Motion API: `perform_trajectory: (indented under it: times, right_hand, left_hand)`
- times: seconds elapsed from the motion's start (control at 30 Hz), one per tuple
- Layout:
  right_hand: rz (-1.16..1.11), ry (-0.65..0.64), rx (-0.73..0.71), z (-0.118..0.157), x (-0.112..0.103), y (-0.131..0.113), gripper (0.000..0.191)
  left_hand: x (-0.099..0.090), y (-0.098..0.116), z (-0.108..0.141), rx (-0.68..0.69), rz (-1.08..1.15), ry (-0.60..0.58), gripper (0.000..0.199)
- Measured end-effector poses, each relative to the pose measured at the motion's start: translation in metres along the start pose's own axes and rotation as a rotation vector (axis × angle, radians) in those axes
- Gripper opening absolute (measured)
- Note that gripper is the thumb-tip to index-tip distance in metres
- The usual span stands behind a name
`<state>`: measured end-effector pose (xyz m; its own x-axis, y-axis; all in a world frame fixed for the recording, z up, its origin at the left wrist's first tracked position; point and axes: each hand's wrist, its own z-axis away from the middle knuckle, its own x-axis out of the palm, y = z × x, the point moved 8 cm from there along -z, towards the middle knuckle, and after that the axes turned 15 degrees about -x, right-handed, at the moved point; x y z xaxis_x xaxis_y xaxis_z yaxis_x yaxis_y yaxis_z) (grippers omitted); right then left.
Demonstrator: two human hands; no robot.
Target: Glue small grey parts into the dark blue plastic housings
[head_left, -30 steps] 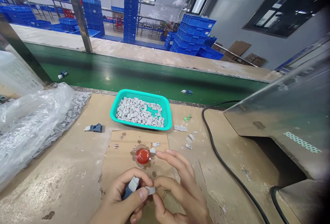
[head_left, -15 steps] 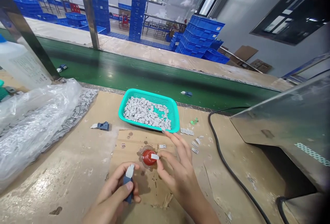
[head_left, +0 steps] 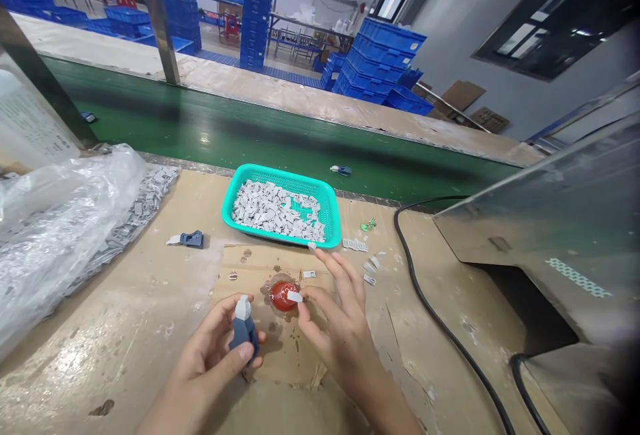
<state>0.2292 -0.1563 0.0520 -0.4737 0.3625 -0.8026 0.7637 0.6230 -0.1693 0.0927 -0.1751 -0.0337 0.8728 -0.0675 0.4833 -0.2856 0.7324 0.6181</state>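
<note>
My left hand is closed around a dark blue plastic part with a light grey tip, held tip up. Between the thumb and forefinger of my right hand is a small light grey plastic piece. That piece is over the right side of a glossy red round blob; whether it touches is unclear. Wet spots surround the blob on a cardboard sheet. Just behind lies a loose grey piece. A green basket of similar grey pieces stands beyond my right fingertips.
A blue-and-grey part lies left of the cardboard. Clear plastic bags fill the left side. Several loose grey pieces lie on the right, near a black cable and metal housing. A green conveyor belt runs behind.
The blue part in my left hand has turned to show more of its side. My right hand still pinches the grey piece by the red blob. The whole view has shifted slightly.
</note>
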Motion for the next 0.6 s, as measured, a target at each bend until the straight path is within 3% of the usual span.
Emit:
perform_trajectory:
  times: [0.2,0.4,0.6]
  right_hand:
    - [0.038,0.017,0.010,0.000,-0.001,0.000,0.012]
    - [0.065,0.090,0.013,-0.009,-0.022,-0.009,0.010]
    - [0.040,0.023,0.035,-0.013,-0.016,-0.005,0.010]
  left_hand:
    - [-0.005,-0.004,-0.002,-0.053,0.092,-0.015,0.035]
    - [-0.008,-0.008,-0.005,-0.092,0.190,-0.054,0.040]
    - [-0.005,0.007,0.001,0.008,0.201,-0.029,0.036]
